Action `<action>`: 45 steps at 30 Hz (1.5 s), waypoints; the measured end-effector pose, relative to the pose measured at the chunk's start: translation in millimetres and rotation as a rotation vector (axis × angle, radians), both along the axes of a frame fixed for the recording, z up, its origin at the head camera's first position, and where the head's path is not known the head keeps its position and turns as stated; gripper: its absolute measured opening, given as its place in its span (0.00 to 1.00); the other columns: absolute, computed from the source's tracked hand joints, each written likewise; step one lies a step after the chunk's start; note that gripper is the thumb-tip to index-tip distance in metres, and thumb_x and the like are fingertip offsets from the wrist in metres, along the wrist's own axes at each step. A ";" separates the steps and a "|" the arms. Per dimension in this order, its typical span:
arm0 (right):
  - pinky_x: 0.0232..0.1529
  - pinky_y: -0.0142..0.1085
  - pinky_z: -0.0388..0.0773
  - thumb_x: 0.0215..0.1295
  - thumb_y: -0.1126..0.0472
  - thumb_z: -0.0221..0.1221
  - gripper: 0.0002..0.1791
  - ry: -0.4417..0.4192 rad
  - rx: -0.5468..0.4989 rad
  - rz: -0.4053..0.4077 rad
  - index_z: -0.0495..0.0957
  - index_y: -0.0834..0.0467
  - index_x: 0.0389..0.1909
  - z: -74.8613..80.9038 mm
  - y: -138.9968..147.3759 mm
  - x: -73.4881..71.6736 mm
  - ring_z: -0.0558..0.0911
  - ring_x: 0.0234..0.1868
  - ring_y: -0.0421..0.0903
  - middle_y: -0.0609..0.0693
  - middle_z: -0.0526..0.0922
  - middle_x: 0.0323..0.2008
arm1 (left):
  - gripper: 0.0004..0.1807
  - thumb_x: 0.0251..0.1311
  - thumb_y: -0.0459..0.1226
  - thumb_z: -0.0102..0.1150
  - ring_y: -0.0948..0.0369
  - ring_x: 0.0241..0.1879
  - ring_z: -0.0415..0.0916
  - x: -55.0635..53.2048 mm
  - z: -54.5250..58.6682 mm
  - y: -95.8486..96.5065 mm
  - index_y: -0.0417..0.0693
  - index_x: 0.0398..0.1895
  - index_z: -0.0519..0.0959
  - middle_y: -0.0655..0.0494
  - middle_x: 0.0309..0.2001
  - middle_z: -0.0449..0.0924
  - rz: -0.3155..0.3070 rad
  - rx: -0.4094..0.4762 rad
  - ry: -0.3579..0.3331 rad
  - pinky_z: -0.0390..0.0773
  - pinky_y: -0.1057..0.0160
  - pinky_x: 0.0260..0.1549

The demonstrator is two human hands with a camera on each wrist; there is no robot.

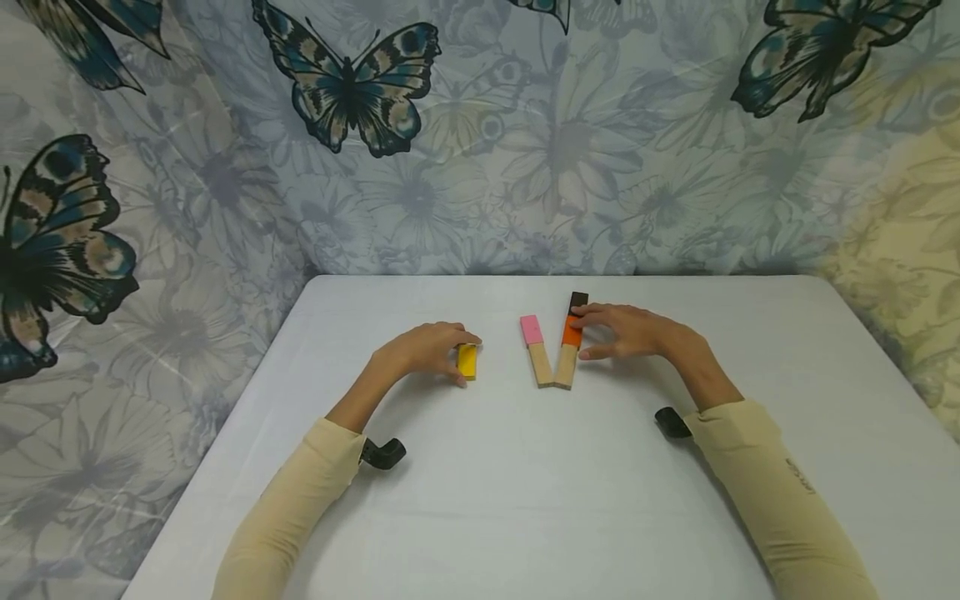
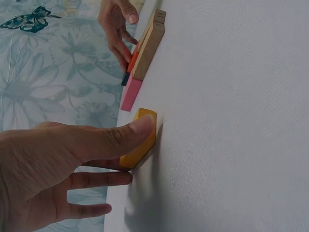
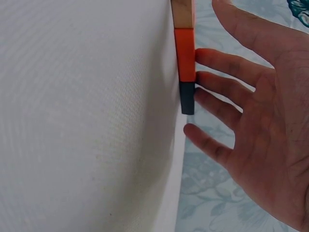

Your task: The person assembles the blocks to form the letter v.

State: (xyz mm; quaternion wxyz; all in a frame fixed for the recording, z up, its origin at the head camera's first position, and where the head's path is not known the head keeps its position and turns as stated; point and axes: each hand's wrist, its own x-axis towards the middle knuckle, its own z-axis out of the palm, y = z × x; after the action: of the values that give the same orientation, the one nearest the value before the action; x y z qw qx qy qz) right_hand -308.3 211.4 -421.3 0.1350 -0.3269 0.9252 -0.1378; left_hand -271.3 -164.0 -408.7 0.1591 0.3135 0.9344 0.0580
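My left hand [image 1: 426, 347] pinches a yellow wooden block [image 1: 467, 364] between thumb and fingers; in the left wrist view the thumb lies on the block's near end. To its right, flat blocks form a V on the table. The V's left arm is a pink block [image 1: 531, 330] above a plain wood block [image 1: 540, 367]. Its right arm runs from another plain wood block [image 1: 566, 368] through an orange block [image 1: 572, 332] to a black block [image 1: 578, 301]. My right hand [image 1: 633, 330] is beside that arm, its fairly straight fingers touching the orange and black blocks [image 3: 187, 98].
A white-covered table [image 1: 480, 500] carries everything. Behind it hangs a floral cloth [image 1: 562, 158] with large butterflies. A black wrist device [image 1: 384, 454] sticks out at the left cuff, another black device [image 1: 672, 422] at the right cuff.
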 end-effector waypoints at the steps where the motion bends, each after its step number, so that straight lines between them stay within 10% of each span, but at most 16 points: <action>1: 0.76 0.69 0.59 0.68 0.36 0.64 0.40 0.001 -0.003 0.000 0.75 0.55 0.72 0.2 0.0 0.3 0.63 0.80 0.67 0.59 0.65 0.80 | 0.41 0.56 0.52 0.78 0.57 0.54 0.77 0.4 0.2 0.4 0.52 0.73 0.75 0.52 0.62 0.80 0.001 0.005 0.001 0.79 0.53 0.63; 24: 0.77 0.70 0.58 0.67 0.37 0.65 0.39 0.009 -0.004 -0.008 0.76 0.57 0.71 -0.2 1.3 1.0 0.64 0.79 0.68 0.59 0.66 0.79 | 0.34 0.60 0.53 0.75 0.59 0.41 0.75 -1.8 1.6 6.5 0.43 0.64 0.80 0.52 0.48 0.81 -0.011 0.041 0.082 0.79 0.62 0.44; 45: 0.77 0.69 0.58 0.67 0.37 0.65 0.38 0.003 -0.011 -0.004 0.76 0.56 0.71 0.0 -0.2 2.6 0.64 0.79 0.67 0.59 0.66 0.80 | 0.32 0.68 0.51 0.66 0.56 0.48 0.84 -19.9 17.8 32.2 0.46 0.70 0.77 0.49 0.57 0.85 0.027 0.133 0.188 0.85 0.59 0.48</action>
State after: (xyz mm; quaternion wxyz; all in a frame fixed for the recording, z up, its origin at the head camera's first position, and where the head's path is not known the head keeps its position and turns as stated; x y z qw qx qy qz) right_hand -305.7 211.1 -421.3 0.1313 -0.3258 0.9253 -0.1428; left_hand -291.2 -131.7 -390.9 0.0489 0.3147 0.9434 0.0922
